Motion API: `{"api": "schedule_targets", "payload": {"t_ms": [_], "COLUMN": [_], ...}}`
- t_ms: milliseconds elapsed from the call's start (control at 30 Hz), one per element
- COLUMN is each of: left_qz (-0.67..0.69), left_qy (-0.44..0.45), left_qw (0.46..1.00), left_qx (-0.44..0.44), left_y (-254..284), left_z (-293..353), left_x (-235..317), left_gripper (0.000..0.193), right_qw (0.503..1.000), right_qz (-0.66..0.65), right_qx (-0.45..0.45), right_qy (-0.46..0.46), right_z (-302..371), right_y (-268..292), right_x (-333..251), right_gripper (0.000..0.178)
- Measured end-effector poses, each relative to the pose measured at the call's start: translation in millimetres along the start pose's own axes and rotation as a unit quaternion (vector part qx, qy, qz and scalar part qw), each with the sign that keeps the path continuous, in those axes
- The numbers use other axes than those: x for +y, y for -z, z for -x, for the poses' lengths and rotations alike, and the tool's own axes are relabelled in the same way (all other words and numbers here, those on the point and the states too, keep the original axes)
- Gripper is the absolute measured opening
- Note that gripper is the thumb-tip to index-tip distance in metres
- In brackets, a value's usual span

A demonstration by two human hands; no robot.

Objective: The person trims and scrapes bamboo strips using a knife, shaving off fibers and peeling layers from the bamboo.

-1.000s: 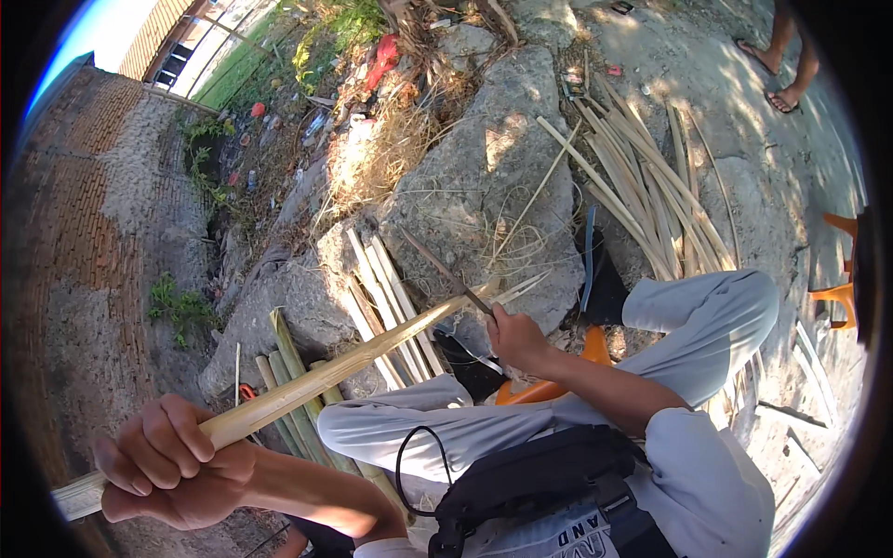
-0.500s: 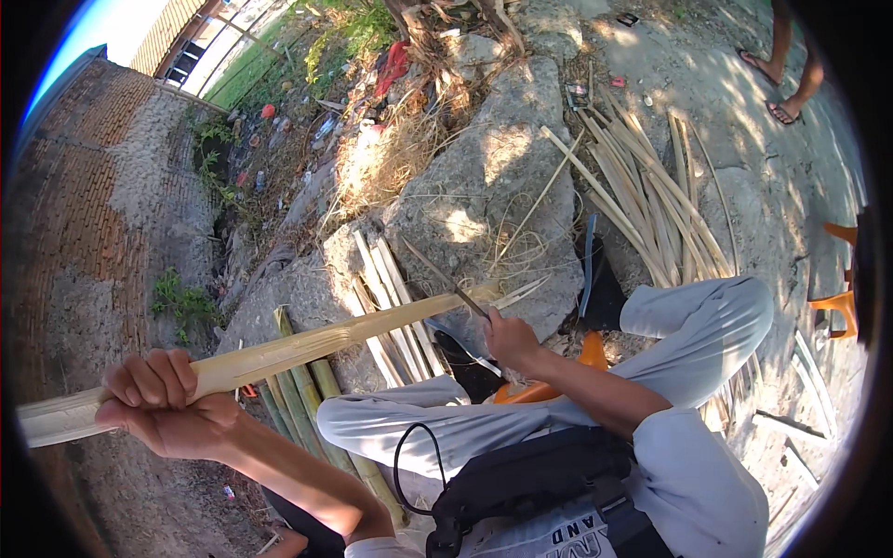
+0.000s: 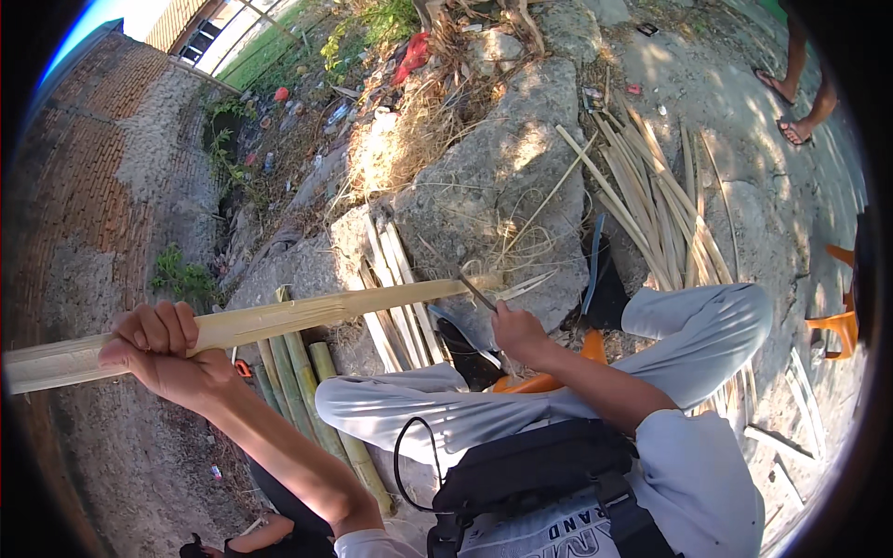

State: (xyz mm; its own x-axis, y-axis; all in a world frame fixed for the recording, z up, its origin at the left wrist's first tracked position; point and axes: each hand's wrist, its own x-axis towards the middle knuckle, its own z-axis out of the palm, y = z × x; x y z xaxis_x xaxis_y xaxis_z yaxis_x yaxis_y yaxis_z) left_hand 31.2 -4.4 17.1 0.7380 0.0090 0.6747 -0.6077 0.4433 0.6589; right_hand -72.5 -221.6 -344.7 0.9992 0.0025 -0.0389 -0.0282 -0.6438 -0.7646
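My left hand (image 3: pixel 166 358) is closed around a long, pale split bamboo strip (image 3: pixel 288 323), which slopes slightly upward to the right across my front. In my right hand (image 3: pixel 521 337) is a knife (image 3: pixel 476 291). Its thin, dark blade points up and left and lies at the strip's narrow right end. Whether the edge touches the bamboo I cannot tell. Fine curled shavings (image 3: pixel 530 244) lie on the rock just past the blade. Below the bamboo, several pale split strips (image 3: pixel 398 270) lie beside my foot.
Green bamboo poles (image 3: pixel 307 381) lie left of my knee. A large bundle of split strips (image 3: pixel 665 200) spreads beyond my feet. At left rises a brick wall (image 3: pixel 84 186); a person's sandaled feet (image 3: pixel 791 112) are at upper right. Another person's arm (image 3: pixel 265 535) shows at lower left.
My left hand has risen with the bamboo, which now lies more level. Its narrow end has drawn left along the knife. My right hand has stayed nearly in place.
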Motion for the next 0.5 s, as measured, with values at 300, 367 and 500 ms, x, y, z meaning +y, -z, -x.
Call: {"api": "schedule_targets", "payload": {"t_ms": [300,367,500], "left_qz": [0.049,0.085,0.112], "left_qy": [0.038,0.057,0.055], "left_qw": [0.998,0.992,0.984], "left_qx": [-0.031,-0.077,-0.128], "left_y": [14,14,20], "left_z": [-1,0,-2], "left_x": [-3,0,6], "left_gripper": [0.048,0.048,0.046], "right_qw": [0.999,0.997,0.991], "right_qz": [-0.032,-0.041,0.079], "right_qx": [-0.020,0.003,-0.083], "right_qy": [0.032,0.059,-0.069], "right_z": [-7,1,-4], "right_y": [44,39,1], "right_x": [-69,-63,26], "right_gripper": [0.028,0.028,0.024]}}
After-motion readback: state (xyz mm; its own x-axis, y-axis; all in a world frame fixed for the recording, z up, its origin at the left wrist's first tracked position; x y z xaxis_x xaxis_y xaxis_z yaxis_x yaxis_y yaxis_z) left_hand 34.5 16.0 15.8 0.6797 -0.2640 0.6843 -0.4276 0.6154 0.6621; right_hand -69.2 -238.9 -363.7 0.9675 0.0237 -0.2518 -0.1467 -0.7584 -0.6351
